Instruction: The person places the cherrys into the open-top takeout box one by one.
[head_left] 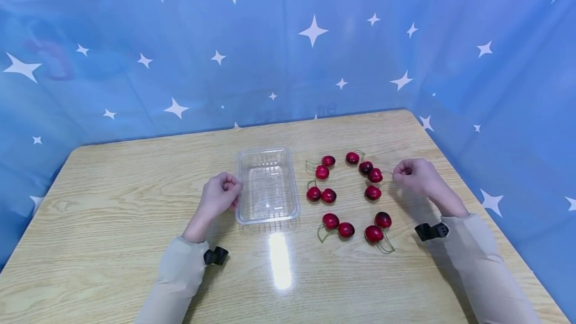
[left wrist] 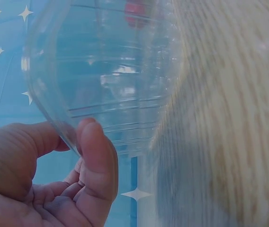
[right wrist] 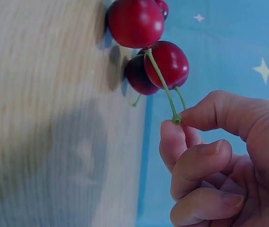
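A clear plastic container [head_left: 268, 191] stands on the table, and nothing lies in it. My left hand [head_left: 220, 194] pinches its left rim between thumb and finger; the left wrist view shows this grip on the transparent edge [left wrist: 49, 113]. On the right, my right hand [head_left: 418, 178] pinches the joined end of green stems [right wrist: 165, 85]. From these stems hang a red cherry [right wrist: 136, 23] and a second cherry [right wrist: 170, 65], close to the table. Behind them a darker cherry [right wrist: 138, 75] partly hides.
Several more cherries with stems lie in pairs right of the container: one pair [head_left: 322, 172] at the back, another [head_left: 328, 196] nearer, and two pairs in front [head_left: 346, 230], [head_left: 373, 234]. A blue star-patterned cloth [head_left: 270, 39] hangs behind the wooden table [head_left: 135, 204].
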`<state>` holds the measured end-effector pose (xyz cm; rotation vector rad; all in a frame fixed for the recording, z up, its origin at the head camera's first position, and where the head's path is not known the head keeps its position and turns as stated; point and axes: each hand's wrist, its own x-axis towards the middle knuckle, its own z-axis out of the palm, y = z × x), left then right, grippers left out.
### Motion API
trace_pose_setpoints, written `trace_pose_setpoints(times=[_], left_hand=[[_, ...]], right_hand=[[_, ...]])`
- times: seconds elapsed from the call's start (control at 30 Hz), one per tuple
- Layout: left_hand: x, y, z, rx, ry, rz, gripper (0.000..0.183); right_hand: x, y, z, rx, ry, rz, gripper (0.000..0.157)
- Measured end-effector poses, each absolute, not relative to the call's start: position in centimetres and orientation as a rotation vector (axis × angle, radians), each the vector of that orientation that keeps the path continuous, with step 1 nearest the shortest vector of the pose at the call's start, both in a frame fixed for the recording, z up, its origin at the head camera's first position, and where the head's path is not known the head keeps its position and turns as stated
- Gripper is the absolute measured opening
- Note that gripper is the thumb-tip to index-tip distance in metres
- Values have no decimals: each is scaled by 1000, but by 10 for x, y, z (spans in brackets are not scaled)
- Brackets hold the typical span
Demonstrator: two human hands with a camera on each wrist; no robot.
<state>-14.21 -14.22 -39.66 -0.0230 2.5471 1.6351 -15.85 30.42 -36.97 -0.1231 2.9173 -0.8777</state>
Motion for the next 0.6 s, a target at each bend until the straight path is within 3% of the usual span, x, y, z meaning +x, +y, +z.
trace_pose_setpoints(times=[0.6], left_hand=[[-142,-142,-397,-25,2545,1618,10]], right_hand=[[-153,294,-357,-222,2910,-948,7]])
